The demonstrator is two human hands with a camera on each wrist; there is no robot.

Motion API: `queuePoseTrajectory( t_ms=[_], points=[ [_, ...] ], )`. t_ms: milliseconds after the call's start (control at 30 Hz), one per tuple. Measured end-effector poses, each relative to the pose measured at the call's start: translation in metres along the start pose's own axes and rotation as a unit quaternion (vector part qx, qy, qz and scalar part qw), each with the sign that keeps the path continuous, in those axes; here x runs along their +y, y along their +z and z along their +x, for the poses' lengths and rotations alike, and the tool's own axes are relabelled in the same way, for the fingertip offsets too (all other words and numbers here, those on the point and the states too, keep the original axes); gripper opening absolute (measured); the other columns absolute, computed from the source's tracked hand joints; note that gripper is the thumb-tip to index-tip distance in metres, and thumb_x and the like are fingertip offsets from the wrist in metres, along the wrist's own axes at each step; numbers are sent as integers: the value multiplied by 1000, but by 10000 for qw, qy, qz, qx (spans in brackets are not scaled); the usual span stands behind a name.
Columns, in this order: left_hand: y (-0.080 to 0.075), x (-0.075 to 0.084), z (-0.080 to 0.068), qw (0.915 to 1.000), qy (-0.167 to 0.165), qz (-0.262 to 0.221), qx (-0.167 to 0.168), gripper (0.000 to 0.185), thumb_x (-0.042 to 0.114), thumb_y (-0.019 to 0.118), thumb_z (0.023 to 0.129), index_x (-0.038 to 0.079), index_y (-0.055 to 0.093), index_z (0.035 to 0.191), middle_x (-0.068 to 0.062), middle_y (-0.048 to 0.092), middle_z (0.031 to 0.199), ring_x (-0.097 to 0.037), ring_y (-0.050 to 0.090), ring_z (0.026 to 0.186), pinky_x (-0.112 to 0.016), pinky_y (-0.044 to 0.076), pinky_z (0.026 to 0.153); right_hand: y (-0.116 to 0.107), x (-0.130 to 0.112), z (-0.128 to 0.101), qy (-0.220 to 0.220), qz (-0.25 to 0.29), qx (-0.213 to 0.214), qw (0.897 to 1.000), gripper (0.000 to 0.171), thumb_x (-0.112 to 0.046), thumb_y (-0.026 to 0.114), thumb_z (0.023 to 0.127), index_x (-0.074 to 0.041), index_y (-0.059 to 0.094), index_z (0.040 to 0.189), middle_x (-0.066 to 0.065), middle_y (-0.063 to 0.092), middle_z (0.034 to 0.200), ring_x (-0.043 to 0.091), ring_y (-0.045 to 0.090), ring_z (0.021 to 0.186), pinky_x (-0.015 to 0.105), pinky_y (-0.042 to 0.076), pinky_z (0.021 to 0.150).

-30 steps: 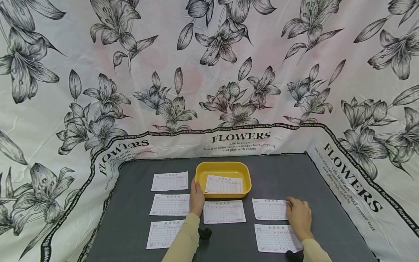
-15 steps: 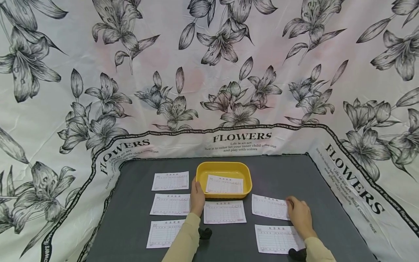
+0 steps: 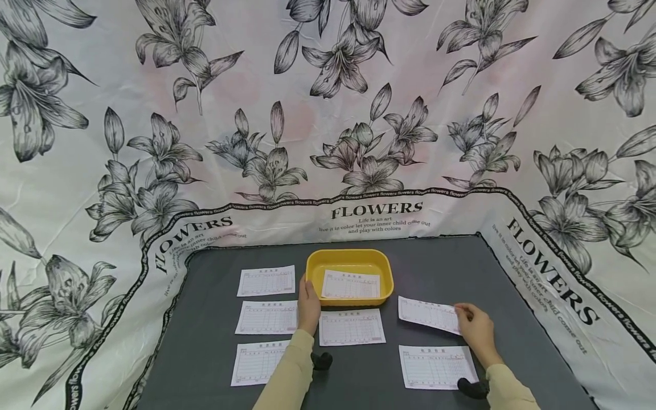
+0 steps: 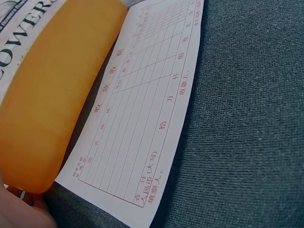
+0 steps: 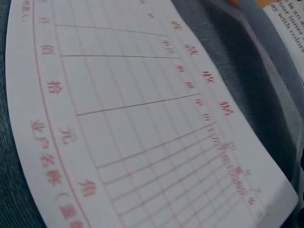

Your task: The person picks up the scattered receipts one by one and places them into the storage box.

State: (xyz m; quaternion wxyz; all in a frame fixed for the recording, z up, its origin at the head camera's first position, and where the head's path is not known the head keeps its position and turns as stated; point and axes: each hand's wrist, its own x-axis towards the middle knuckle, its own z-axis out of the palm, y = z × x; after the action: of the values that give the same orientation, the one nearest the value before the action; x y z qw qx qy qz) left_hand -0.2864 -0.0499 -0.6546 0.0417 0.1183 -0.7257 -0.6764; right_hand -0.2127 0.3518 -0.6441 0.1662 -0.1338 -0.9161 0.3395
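In the head view, my left hand [image 3: 309, 307] grips the near left corner of a yellow plastic tray [image 3: 350, 302], its fingers along the outer left wall. The left wrist view shows part of that hand [image 4: 23, 209] low at the tray's corner [image 4: 61, 95]. A printed receipt slip [image 3: 351, 285] lies inside the tray. My right hand [image 3: 476, 330] pinches the right end of another receipt slip [image 3: 427, 314], which hangs tilted and bowed above the dark cloth. That slip [image 5: 133, 109] fills most of the right wrist view, blurred, with red print and a ruled grid.
Three receipt slips [image 3: 266, 317] form a column on the left, the lowest partly behind my left sleeve. One slip [image 3: 351, 327] lies just in front of the tray, another [image 3: 435, 367] at lower right. A flower-printed cloth [image 3: 379, 219] surrounds the dark grey tabletop [image 3: 359, 378].
My right hand has lifted the upper right slip off the cloth, left end trailing, and shifted slightly right. The left hand stays at the tray.
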Motion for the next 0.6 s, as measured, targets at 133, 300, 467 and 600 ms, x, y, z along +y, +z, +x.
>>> queuePoseTrajectory(
  t_ms=[133,300,467,600],
  points=[
    [0,0,1,10000,-8,-7,-29,55,35,31,119,10,25,168,-14,36,170,-36,36,156,-56,31,128,-8,-1,6,239,76,-11,9997,24,-16,60,107,2,76,112,21,76,97,14,57,72,23,42,56],
    [0,2,0,10000,-47,47,-34,55,35,31,119,11,26,168,-13,37,170,-35,37,156,-55,31,128,-20,-4,13,299,95,17,9995,26,-19,60,108,1,76,113,20,76,98,11,56,70,23,43,56],
    [-1,7,-5,10000,-38,-18,-42,53,32,30,119,11,26,168,-15,38,169,-36,37,156,-56,31,128,-30,-10,20,449,154,84,9988,30,-24,60,109,1,76,115,20,76,98,12,57,69,24,43,56],
    [-2,10,-7,10000,-17,-11,-56,52,31,30,119,11,26,168,-14,38,169,-36,37,155,-55,31,128,-33,-16,26,586,138,183,9980,32,-27,59,109,0,76,116,19,76,100,13,59,74,23,44,58]
  ],
)
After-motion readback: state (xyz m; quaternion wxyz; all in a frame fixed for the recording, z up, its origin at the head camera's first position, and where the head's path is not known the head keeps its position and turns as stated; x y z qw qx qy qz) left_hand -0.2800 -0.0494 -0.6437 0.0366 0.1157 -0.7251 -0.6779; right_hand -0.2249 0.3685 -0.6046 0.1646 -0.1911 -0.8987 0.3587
